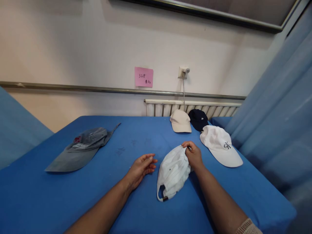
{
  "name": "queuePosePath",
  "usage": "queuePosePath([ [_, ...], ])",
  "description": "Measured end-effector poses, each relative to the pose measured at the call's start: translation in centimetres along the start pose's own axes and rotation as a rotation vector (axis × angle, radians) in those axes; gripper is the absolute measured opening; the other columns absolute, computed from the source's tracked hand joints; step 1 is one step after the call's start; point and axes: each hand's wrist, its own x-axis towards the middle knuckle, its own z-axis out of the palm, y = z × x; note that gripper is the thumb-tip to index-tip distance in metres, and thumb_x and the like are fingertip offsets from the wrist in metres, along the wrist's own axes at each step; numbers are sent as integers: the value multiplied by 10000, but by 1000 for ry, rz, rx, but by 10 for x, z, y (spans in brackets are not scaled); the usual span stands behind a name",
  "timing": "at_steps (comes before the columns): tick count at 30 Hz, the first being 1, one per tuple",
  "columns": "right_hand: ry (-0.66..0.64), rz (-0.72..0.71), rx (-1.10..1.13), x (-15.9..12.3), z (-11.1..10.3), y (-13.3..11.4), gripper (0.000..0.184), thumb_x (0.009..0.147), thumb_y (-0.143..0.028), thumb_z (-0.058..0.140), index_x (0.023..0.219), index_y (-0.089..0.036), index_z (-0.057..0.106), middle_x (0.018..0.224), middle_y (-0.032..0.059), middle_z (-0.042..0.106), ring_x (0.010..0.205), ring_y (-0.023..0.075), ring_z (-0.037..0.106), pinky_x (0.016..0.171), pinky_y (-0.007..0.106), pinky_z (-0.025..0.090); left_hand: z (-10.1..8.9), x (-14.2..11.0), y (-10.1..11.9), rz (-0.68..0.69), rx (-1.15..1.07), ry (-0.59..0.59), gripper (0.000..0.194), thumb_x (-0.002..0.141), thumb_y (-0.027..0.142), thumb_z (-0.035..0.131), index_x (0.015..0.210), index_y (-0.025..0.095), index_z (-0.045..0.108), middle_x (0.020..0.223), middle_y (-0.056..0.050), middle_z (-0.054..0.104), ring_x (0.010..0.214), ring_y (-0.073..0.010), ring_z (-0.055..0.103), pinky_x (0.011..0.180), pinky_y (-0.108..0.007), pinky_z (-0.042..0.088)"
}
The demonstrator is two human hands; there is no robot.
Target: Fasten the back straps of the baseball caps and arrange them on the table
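Observation:
A white baseball cap [172,172] hangs from my right hand [193,156], whose fingers pinch its far upper edge. Its back strap and small buckle point down toward me, and its brim is hidden. Just left of the cap is my left hand [142,169], its fingers apart and holding nothing. A grey cap [85,148] with a red patch lies on the left, brim toward me. On the right sits another white cap [218,144] with dark letters on its front. Behind it are a cream cap [180,120] and a navy cap [198,118].
A blue sheet [97,191] covers the table. Blue curtains [275,130] hang at the right, another at the left. Along the wall are a metal rail [97,88], a radiator [165,109], a pink note [143,77] and a socket with a plugged-in cord [183,72].

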Motion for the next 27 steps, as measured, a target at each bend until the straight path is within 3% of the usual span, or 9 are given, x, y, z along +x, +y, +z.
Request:
queuePosePath([
  [3, 128, 8, -80, 1, 1, 6, 112, 747, -231, 487, 775, -221, 595, 928, 39, 695, 914, 208, 632, 873, 361, 470, -4, -4, -2, 48, 83, 1, 322, 743, 329, 762, 996, 162, 655, 925, -84, 711, 704, -152, 644, 670, -284, 509],
  [7, 283, 13, -202, 6, -4, 9, 175, 785, -259, 483, 884, -208, 618, 944, 67, 690, 924, 229, 631, 896, 405, 469, -3, -9, -4, 220, 401, -51, 197, 730, 341, 749, 759, 168, 658, 710, -18, 667, 626, -143, 585, 621, -259, 450],
  [11, 371, -311, -288, -2, -10, -11, 186, 798, -218, 497, 958, -204, 592, 1054, 125, 645, 1071, 265, 591, 951, 460, 453, 4, -20, -5, 381, 794, -252, 143, 809, 318, 656, 754, 193, 699, 688, -12, 666, 636, -158, 578, 608, -254, 416],
  [12, 316, -392, -281, -8, -9, -19, 181, 799, -193, 496, 952, -217, 591, 1028, 117, 649, 1050, 263, 603, 926, 455, 472, 6, -22, -5, 438, 870, -298, 127, 827, 299, 634, 802, 204, 714, 724, -18, 679, 668, -167, 589, 634, -260, 424],
  [15, -46, -520, -182, -33, 2, -45, 230, 792, -109, 478, 931, -246, 599, 903, 70, 668, 904, 232, 648, 819, 407, 521, 8, -26, -6, 630, 1059, -367, 158, 847, 237, 613, 980, 238, 697, 937, -37, 700, 876, -207, 602, 797, -303, 438],
  [17, -302, -540, -80, -47, 14, -55, 275, 779, -63, 462, 948, -222, 609, 895, 65, 673, 861, 204, 649, 751, 346, 527, 8, -25, -8, 687, 1186, -374, 194, 851, 227, 617, 1041, 238, 654, 1041, -48, 675, 980, -228, 570, 874, -342, 421],
  [19, -468, -504, -48, -56, 26, -57, 276, 765, -42, 450, 906, -208, 619, 837, 49, 668, 805, 177, 640, 721, 306, 515, 9, -23, -9, 692, 1317, -346, 184, 870, 245, 602, 1052, 227, 626, 1051, -57, 650, 995, -236, 551, 885, -365, 413],
  [22, -500, -293, -22, -58, 40, -45, 240, 764, -57, 454, 840, -206, 626, 757, 18, 653, 716, 149, 618, 677, 274, 501, 15, -20, -10, 690, 1478, -327, 198, 887, 286, 590, 1076, 234, 613, 1026, -61, 623, 963, -241, 542, 851, -375, 413],
  [27, -478, 130, 275, -51, 49, -21, 154, 768, -121, 475, 808, -208, 594, 678, -17, 639, 581, 126, 585, 580, 251, 489, 31, -16, -11, 716, 1584, -324, 244, 861, 300, 625, 1101, 259, 616, 1032, -64, 605, 962, -250, 540, 842, -394, 398],
])
